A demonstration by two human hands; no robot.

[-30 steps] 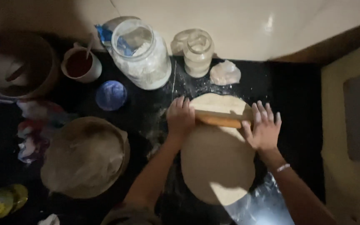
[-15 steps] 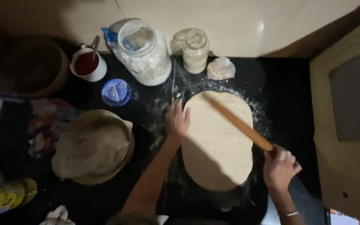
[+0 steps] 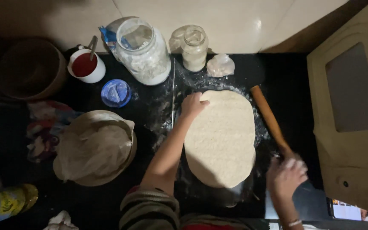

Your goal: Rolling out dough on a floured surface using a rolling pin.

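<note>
A flat oval sheet of pale dough [image 3: 222, 138] lies on the floured black worktop [image 3: 286, 81]. My left hand [image 3: 192, 104] rests with its fingers on the dough's upper left edge. A wooden rolling pin [image 3: 270, 119] lies on the worktop just right of the dough, angled away from me. My right hand [image 3: 287, 174], dusted with flour, grips the pin's near end at the dough's lower right.
Along the back stand a large flour jar [image 3: 143, 51], a smaller jar [image 3: 194, 47], a small bag [image 3: 220, 65], a white cup of red sauce [image 3: 86, 66] and a blue lid [image 3: 115, 93]. A covered bowl [image 3: 94, 147] sits left. A beige appliance [image 3: 352, 106] stands right.
The rolling pin came off the top of the dough and swung to its right side. My right hand slid back to the pin's near end; my left hand let go and now touches the dough.
</note>
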